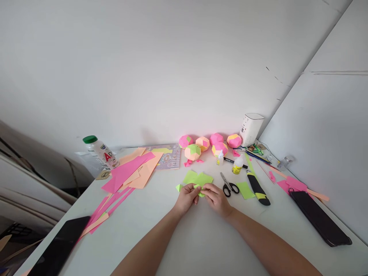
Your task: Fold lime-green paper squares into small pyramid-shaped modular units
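Near the middle of the table, my left hand (pixel 186 198) pinches a small folded piece of green paper (pixel 200 191). My right hand (pixel 216 198) grips the same piece from the other side, fingertips close to those of the left. Part of the paper is hidden by my fingers. Just beyond my hands lie green paper sheets (pixel 204 178), with a small folded green bit (pixel 178 188) at their left. Black-handled scissors (pixel 226 188) rest to the right of my right hand, next to a green paper square (pixel 245 190).
Several paper balls (pixel 192 152) stand along the wall. Glue bottles (pixel 237 166), a marker (pixel 230 161) and a box cutter (pixel 257 188) lie right. Pink and orange paper (pixel 149 168), a white bottle (pixel 100 151) and a black phone (pixel 59 247) are left; a black case (pixel 319 216) lies far right.
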The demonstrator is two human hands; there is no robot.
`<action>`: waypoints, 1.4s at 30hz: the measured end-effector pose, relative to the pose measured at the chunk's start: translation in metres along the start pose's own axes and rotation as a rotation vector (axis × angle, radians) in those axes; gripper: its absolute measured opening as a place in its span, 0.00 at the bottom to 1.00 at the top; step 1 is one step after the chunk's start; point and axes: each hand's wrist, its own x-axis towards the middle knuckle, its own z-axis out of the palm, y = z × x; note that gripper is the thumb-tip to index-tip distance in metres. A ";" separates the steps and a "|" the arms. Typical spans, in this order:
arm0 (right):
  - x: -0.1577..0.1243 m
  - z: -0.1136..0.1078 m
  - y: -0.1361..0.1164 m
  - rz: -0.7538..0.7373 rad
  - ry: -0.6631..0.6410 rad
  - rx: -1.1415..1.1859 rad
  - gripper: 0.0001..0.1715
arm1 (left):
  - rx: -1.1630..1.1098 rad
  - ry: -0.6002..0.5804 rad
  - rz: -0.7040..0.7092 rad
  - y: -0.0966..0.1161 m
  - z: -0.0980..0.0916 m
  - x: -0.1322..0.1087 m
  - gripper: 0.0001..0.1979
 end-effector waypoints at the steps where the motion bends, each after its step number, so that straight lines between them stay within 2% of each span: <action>1: 0.000 0.000 -0.001 -0.001 -0.006 -0.008 0.15 | 0.014 0.011 -0.004 0.000 0.000 0.000 0.17; 11: 0.000 -0.002 -0.001 0.012 -0.033 -0.030 0.16 | 0.066 0.082 -0.006 0.004 0.007 -0.003 0.18; 22: -0.002 0.000 0.000 0.052 -0.047 -0.022 0.13 | 0.107 0.060 -0.014 0.000 0.004 -0.002 0.19; 32: 0.000 -0.001 -0.002 0.256 -0.041 0.123 0.07 | 0.159 0.044 0.039 0.002 0.006 -0.004 0.19; 42: 0.005 -0.001 0.003 0.449 0.004 0.218 0.08 | 0.275 -0.006 0.076 -0.004 0.003 -0.008 0.17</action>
